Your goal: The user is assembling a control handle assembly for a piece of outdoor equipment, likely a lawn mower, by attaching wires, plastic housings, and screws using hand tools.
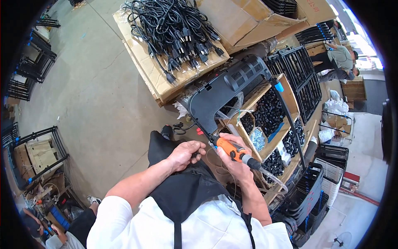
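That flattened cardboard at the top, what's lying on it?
On the flattened cardboard lies a tangled heap of black power cords with plugs. The cardboard beneath the heap is hidden, as is whatever supports it.

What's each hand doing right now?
Left hand: curled closed around something small; what it is cannot be told.
Right hand: closed on the orange screwdriver, tip against the black panel.

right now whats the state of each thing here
right hand: gripping the orange power screwdriver, tip at the panel's lower end
left hand: closed on something small, hidden
dark plastic panel: tilted, leaning over the parts boxes
power cords: piled loose on cardboard
wooden box: open, full of black parts
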`<control>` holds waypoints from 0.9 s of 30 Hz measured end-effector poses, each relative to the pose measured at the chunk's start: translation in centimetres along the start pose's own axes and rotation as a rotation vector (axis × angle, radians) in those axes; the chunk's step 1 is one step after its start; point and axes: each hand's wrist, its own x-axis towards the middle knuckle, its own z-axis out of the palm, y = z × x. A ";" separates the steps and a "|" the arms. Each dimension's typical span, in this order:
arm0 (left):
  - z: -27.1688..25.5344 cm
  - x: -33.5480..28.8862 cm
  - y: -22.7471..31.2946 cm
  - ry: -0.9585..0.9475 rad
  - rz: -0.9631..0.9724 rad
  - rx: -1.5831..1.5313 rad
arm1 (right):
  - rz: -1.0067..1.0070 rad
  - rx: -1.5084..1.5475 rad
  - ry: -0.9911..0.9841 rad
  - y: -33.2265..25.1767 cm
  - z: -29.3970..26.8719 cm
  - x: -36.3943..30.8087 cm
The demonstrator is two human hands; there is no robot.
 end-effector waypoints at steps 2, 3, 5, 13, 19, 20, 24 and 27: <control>-0.1 0.3 0.6 -0.076 0.019 0.012 | -0.125 -0.066 -0.042 0.4 0.2 0.6; 0.0 0.3 0.7 -0.088 0.038 0.031 | -0.080 -0.037 -0.051 0.3 0.1 0.6; -0.1 0.6 0.8 -0.096 0.066 0.043 | -0.089 -0.051 -0.062 0.1 0.1 0.8; -0.1 1.1 1.1 -0.036 0.030 -0.072 | -0.132 -0.100 -0.067 0.3 0.0 1.0; -0.2 2.2 0.6 -0.036 -0.027 -0.141 | -0.110 -0.045 -0.066 1.0 0.2 1.3; -0.2 2.4 0.5 -0.039 -0.028 -0.138 | -0.121 -0.069 -0.069 1.1 0.2 1.4; 0.2 2.9 0.6 0.039 -0.030 -0.140 | -0.108 -0.078 -0.084 0.7 0.2 1.6; 0.5 3.1 0.3 0.069 -0.024 -0.164 | -0.106 -0.127 -0.073 -0.5 0.2 1.7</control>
